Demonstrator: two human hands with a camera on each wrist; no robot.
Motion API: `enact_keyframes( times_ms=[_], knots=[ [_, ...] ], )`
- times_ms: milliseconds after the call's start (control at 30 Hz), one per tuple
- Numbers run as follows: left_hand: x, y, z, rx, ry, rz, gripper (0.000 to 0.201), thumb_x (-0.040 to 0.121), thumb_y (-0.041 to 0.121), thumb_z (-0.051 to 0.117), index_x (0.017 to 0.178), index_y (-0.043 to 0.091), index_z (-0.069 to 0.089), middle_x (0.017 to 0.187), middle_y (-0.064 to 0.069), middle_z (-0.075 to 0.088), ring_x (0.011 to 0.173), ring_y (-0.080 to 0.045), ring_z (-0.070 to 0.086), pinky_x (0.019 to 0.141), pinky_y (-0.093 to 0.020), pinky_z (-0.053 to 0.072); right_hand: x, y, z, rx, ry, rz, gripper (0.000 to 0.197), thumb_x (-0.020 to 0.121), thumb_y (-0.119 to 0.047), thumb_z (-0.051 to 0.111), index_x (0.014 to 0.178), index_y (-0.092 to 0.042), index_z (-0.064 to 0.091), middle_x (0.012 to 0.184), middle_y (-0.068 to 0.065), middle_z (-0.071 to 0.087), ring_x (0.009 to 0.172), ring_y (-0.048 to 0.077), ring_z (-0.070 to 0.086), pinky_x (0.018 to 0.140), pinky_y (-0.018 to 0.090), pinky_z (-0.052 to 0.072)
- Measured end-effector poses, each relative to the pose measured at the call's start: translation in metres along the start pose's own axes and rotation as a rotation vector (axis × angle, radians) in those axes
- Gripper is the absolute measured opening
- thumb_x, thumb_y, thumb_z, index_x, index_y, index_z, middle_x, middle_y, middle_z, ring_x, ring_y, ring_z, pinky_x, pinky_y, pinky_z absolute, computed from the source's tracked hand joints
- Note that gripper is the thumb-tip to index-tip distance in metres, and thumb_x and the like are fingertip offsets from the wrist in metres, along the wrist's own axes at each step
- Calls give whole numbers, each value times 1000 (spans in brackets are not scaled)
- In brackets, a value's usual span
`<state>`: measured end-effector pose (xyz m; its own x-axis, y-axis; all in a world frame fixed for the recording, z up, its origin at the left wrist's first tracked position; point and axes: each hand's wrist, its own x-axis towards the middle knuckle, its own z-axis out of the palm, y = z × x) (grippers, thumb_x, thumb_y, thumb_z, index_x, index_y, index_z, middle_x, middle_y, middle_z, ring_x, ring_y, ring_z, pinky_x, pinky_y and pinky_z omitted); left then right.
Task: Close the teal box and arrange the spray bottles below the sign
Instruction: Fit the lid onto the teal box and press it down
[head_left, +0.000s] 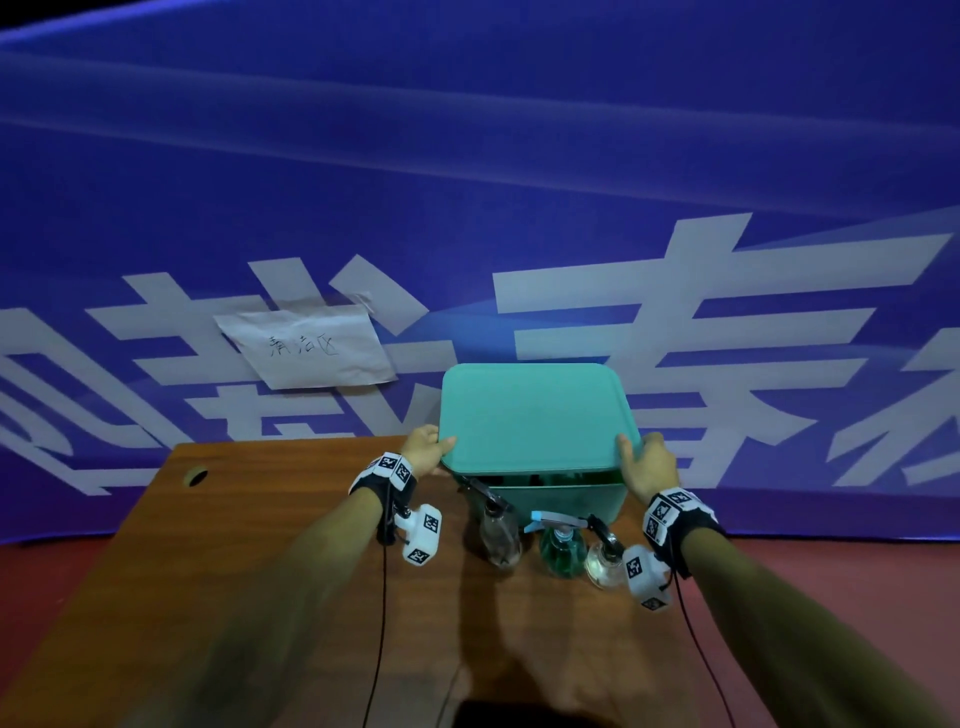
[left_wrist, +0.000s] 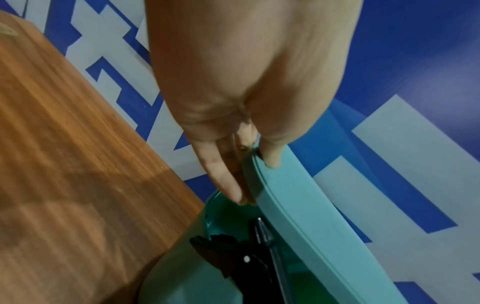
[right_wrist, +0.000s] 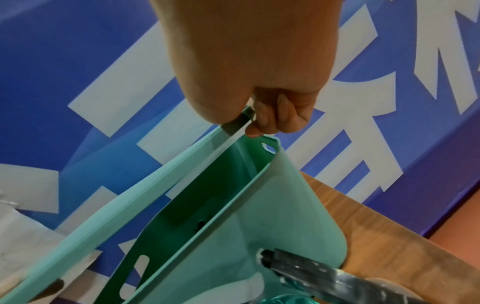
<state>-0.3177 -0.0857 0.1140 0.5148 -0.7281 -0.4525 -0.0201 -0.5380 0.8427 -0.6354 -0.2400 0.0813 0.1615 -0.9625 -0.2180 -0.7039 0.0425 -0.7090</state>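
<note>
Nearest: three clear plastic spray bottles (head_left: 556, 540) stand on the brown wood-grain worktop (head_left: 249, 571), just before the teal plastic box (head_left: 540, 499). Left hand (head_left: 427, 448) and right hand (head_left: 649, 462) each pinch a near corner of the flat teal lid (head_left: 530, 415), held above the open rim. Step in hand: closing. Next: lower lid square, press down. Beyond: handwritten paper sign (head_left: 306, 345) on the blue banner wall (head_left: 467, 156).

Three spray bottles (head_left: 556, 540) stand before the box (head_left: 540, 496).
</note>
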Motion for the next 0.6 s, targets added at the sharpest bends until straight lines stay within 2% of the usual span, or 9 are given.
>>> enact_keyframes(
  times_ms=[67,133,167,233,333,433,533,600],
  knots=[
    [-1,1,1,29,-10,6,38,104,17,57,137,1,48,130,-20,66,100,-30,69,69,-42,64,-1,1,-2,-10,3,1,49,102,-50,46,111,-1,46,107,26,63,92,41,61,77,45,52],
    [0,2,-1,71,-1,31,45,104,20,56,144,5,42,129,-20,67,86,-29,71,51,-32,61,-2,1,-4,-20,9,4,49,102,-52,44,107,-3,46,104,23,63,85,36,58,74,43,51],
    [1,2,-1,106,-3,42,46,104,22,56,145,6,41,129,-21,66,78,-27,71,47,-30,59,-2,2,-4,-22,10,4,49,102,-53,43,106,-3,46,103,23,62,84,35,57,73,42,50],
    [6,3,-2,168,-14,59,49,104,25,56,146,7,38,131,-23,65,66,-24,71,46,-29,58,-1,3,-3,-20,-6,-4,47,103,-51,41,105,-5,44,101,21,63,83,34,58,72,42,50],
    [14,2,-3,186,-16,51,59,104,29,57,153,10,31,140,-23,58,59,-26,73,46,-30,58,-2,3,0,-25,-28,-10,43,104,-50,39,104,-7,42,97,19,63,80,34,61,70,44,53],
    [18,1,-5,116,-45,31,66,103,21,59,158,12,24,133,-27,63,55,-24,73,48,-30,59,-1,2,4,-38,-4,-6,43,104,-51,34,105,-9,40,95,19,63,80,37,62,72,49,55],
    [20,3,-5,106,-90,30,58,100,5,61,150,4,31,127,-29,65,54,-21,72,51,-29,60,1,2,7,-52,23,-14,44,104,-53,30,105,-10,38,94,19,64,78,38,63,73,53,56],
    [23,2,-4,127,-86,31,49,98,3,62,140,-5,39,119,-27,67,55,-18,72,55,-29,62,2,0,6,-70,39,-8,49,103,-56,29,105,-8,41,96,20,64,79,37,63,74,51,56]
  ],
)
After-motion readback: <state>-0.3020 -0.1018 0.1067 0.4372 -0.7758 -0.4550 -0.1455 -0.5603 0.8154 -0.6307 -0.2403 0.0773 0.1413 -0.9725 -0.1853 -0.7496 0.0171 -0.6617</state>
